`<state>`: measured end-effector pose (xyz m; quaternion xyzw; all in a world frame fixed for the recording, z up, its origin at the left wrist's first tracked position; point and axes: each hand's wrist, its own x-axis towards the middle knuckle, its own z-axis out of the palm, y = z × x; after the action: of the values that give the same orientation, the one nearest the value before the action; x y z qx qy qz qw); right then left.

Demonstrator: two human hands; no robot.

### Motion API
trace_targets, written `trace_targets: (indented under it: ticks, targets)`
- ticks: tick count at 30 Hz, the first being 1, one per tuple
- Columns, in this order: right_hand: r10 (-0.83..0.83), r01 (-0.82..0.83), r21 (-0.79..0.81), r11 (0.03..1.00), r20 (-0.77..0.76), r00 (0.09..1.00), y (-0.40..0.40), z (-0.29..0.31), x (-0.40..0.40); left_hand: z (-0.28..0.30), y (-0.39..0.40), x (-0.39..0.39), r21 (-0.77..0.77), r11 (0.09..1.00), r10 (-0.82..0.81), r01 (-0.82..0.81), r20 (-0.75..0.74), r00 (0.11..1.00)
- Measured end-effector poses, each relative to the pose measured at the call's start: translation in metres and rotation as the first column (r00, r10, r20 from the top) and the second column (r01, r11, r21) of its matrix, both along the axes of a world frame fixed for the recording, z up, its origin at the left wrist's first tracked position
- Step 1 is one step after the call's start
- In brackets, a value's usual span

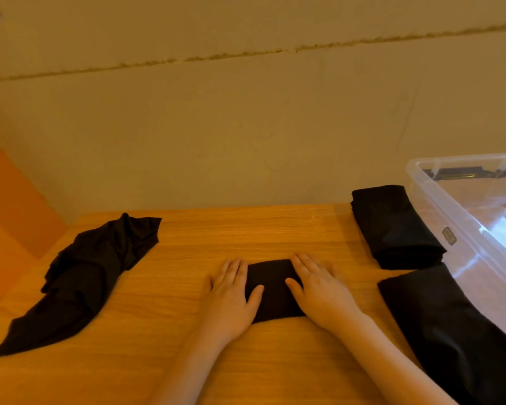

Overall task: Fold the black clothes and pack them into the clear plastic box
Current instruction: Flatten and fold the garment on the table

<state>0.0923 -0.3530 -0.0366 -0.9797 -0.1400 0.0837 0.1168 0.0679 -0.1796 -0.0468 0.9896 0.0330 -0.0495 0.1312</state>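
A small folded black garment (273, 280) lies on the wooden table (246, 229) in front of me. My left hand (231, 296) rests flat on its left edge and my right hand (319, 290) rests flat on its right edge, fingers straight. An unfolded, crumpled black garment (85, 276) lies at the table's left. A folded black stack (395, 226) sits at the right, beside the clear plastic box (438, 197). Another flat black garment (450, 328) lies at the near right, along the box's side.
A beige wall stands behind the table's far edge. An orange surface (9, 206) shows to the left of the table. The box has a dark handle clip (465, 172) on its far end and reaches past the frame's right edge.
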Motion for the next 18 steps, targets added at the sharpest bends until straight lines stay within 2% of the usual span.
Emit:
trace_targets:
  ticks: [3,5,7,11,16,18]
  targets:
    - [-0.013,0.014,-0.039,0.999,0.025,1.000,-0.005,0.000,-0.017,0.000,0.006,-0.007,-0.102,0.976,0.203,-0.192,0.104,0.974]
    - [-0.047,0.048,-0.036,0.998,0.022,0.999,-0.005,0.000,-0.031,0.004,0.007,-0.015,-0.079,0.952,0.304,-0.294,0.175,0.937]
    - [-0.126,0.126,-0.022,0.992,0.001,0.992,-0.005,-0.001,-0.043,0.008,0.005,-0.020,-0.055,0.940,0.340,-0.336,0.184,0.922]
    - [-0.214,0.214,0.034,0.976,-0.004,0.977,-0.003,-0.003,-0.061,0.024,-0.008,-0.023,-0.307,0.881,0.377,-0.359,-0.002,0.926]
    - [-0.244,0.242,0.069,0.968,0.023,0.969,-0.009,-0.006,-0.073,0.040,-0.022,-0.014,-0.404,0.816,0.362,-0.413,-0.200,0.911]
    - [-0.269,0.266,0.077,0.961,0.024,0.963,-0.011,-0.011,-0.077,0.048,-0.025,-0.012,-0.473,0.748,0.364,-0.466,-0.295,0.883]
